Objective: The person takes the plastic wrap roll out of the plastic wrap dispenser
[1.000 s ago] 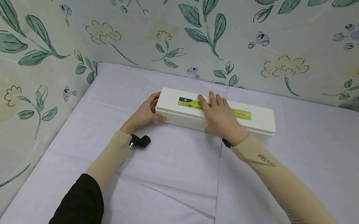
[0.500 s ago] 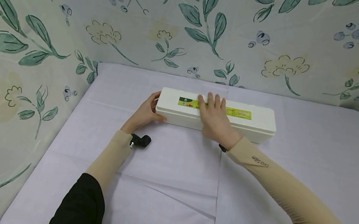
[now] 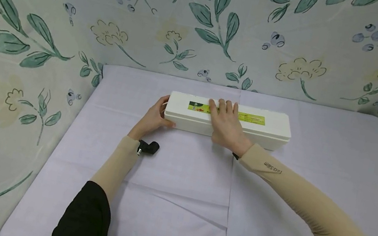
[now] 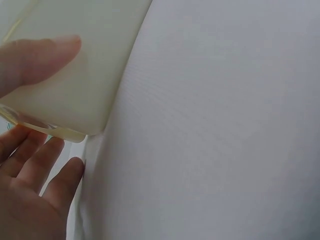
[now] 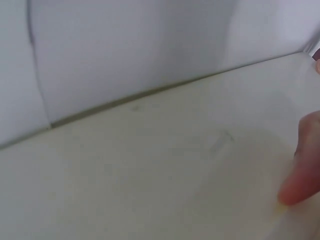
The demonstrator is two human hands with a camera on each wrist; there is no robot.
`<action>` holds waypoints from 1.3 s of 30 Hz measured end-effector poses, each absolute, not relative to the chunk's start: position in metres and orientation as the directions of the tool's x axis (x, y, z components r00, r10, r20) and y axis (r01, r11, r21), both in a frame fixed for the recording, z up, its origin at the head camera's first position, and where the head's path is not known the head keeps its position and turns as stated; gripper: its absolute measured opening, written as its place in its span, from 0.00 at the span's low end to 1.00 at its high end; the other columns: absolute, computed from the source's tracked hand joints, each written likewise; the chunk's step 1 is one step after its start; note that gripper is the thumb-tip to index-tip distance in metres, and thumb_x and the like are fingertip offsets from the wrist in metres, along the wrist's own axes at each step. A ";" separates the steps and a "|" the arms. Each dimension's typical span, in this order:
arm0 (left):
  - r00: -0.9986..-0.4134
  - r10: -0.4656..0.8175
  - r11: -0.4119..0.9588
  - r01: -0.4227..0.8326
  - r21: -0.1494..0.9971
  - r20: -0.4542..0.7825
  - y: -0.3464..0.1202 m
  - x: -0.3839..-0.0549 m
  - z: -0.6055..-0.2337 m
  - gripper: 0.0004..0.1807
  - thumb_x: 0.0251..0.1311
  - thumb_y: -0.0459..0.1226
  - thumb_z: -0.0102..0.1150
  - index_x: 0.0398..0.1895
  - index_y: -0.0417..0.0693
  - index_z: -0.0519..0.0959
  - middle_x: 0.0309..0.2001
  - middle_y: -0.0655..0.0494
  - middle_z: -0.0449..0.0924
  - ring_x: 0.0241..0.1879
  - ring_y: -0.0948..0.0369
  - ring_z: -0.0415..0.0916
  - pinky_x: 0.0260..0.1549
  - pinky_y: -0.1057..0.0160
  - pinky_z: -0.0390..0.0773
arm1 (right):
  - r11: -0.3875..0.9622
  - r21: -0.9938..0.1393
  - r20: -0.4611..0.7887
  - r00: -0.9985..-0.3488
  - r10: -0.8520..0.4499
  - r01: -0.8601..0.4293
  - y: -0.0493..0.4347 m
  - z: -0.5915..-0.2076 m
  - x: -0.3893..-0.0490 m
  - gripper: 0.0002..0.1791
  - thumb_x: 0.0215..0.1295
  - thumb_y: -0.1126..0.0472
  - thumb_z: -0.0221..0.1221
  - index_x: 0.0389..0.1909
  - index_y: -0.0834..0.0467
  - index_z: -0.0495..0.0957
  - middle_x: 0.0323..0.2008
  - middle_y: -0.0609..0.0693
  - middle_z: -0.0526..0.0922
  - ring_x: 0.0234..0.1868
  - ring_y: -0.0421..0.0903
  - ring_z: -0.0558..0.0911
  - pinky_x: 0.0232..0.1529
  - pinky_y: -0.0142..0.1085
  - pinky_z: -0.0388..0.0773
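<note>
A long white lidded box (image 3: pixel 187 125) with a yellow-green label lies crosswise on the cloth-covered table. My left hand (image 3: pixel 152 118) grips its left end, thumb on the front face. In the left wrist view, the other fingers (image 4: pixel 40 160) stay behind the box's end. Across the middle of the lid (image 3: pixel 275 122) lies my right hand (image 3: pixel 227 127), its bent fingers reaching the far edge and covering part of the label. The right wrist view has a thumb (image 5: pixel 302 182) pressed on the front near the lid's lip. The lid sits on the box; its contents are hidden.
White cloth (image 3: pixel 174 200) with fold lines covers the table. A floral curtain (image 3: pixel 227 28) hangs behind the table and down its left side. A black wrist camera (image 3: pixel 148 147) sticks out from the left wrist.
My right hand has slid slightly left along the lid, and its fingers have bent more toward the far edge. My left hand and the box have stayed in place.
</note>
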State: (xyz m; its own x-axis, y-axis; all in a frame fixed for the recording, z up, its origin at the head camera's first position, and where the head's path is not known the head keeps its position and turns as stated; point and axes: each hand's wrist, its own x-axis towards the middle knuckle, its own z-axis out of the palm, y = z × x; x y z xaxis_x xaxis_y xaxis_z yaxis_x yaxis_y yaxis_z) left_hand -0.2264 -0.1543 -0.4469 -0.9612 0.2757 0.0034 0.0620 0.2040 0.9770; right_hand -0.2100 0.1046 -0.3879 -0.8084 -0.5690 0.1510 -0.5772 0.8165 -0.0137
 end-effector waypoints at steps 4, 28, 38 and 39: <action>-0.961 0.275 0.227 0.067 0.972 0.002 -0.154 -0.227 -0.446 0.57 0.42 0.20 0.71 0.74 0.45 0.47 0.72 0.48 0.52 0.70 0.55 0.52 0.64 0.60 0.58 | 0.825 -0.018 0.119 -0.820 -0.560 -0.565 0.105 -0.386 -0.209 0.42 0.48 0.72 0.56 0.68 0.67 0.54 0.60 0.73 0.61 0.61 0.71 0.60 0.63 0.64 0.48; -0.959 0.282 0.280 0.121 0.952 0.039 -0.155 -0.226 -0.447 0.57 0.38 0.17 0.71 0.73 0.43 0.51 0.66 0.43 0.61 0.63 0.48 0.64 0.61 0.55 0.64 | 0.799 -0.106 0.014 -0.804 -0.594 -0.592 0.109 -0.358 -0.222 0.39 0.50 0.70 0.54 0.68 0.68 0.58 0.60 0.68 0.68 0.60 0.66 0.67 0.60 0.63 0.57; -0.957 0.287 0.265 0.113 0.957 0.033 -0.156 -0.227 -0.445 0.57 0.38 0.18 0.71 0.73 0.42 0.50 0.65 0.42 0.61 0.62 0.48 0.64 0.60 0.54 0.65 | 0.754 -0.122 -0.009 -0.759 -0.652 -0.646 0.118 -0.349 -0.230 0.41 0.47 0.66 0.55 0.68 0.69 0.59 0.60 0.68 0.69 0.62 0.64 0.67 0.63 0.56 0.60; -0.957 0.289 0.265 0.114 0.957 0.034 -0.156 -0.227 -0.444 0.57 0.38 0.18 0.71 0.73 0.42 0.49 0.65 0.42 0.61 0.62 0.47 0.64 0.60 0.54 0.65 | 0.752 -0.126 -0.017 -0.756 -0.654 -0.647 0.119 -0.348 -0.230 0.42 0.47 0.65 0.56 0.68 0.69 0.59 0.60 0.67 0.69 0.62 0.64 0.67 0.63 0.55 0.60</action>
State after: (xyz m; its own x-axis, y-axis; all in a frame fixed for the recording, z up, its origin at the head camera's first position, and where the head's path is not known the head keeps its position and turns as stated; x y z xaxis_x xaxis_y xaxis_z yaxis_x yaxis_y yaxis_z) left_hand -0.2269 -0.1557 -0.4445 -0.9568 0.2888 0.0338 0.1139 0.2652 0.9574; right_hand -0.2303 0.1191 -0.3476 -0.7562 -0.6541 -0.0165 -0.6474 0.7517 -0.1256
